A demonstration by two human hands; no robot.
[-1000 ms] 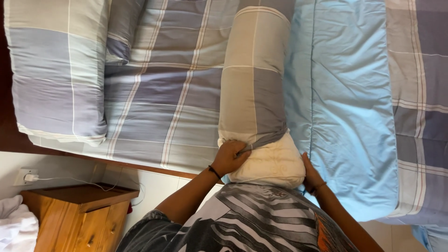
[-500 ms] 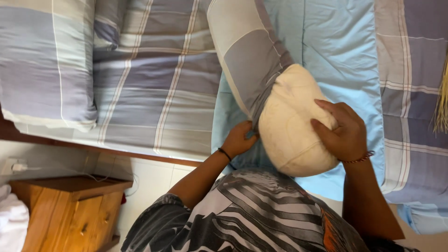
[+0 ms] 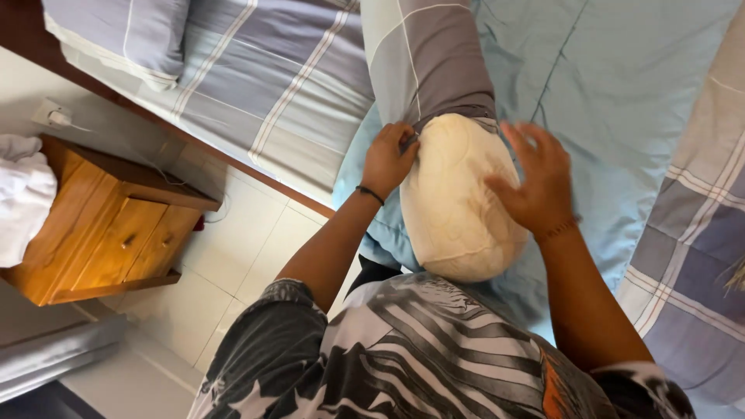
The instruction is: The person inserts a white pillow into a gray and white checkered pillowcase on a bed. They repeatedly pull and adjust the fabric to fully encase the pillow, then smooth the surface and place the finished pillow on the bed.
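The cream pillow (image 3: pixel 458 202) lay near the bed's edge on the light blue sheet (image 3: pixel 613 101), its far end inside the grey checked pillowcase (image 3: pixel 427 54). The left hand (image 3: pixel 388 159) pinched the pillowcase's edge with closed fingers. The right hand (image 3: pixel 535 182) rested on the pillow's right side, fingers spread open.

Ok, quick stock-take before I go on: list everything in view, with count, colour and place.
pillow: one, cream, half out of its case at the bed edge
pillowcase: one, grey and beige check, over the pillow's far end
bed sheet: one, light blue, under the pillow
checked bedding: blue-grey with white stripes, left part of bed
second pillow: one, same check, top left
bedside cabinet: one, brown wood, on the floor at left
white cloth: one, on the cabinet
wall socket: one, white, with plug
left hand: grip on the pillowcase opening
right hand: open, on the pillow
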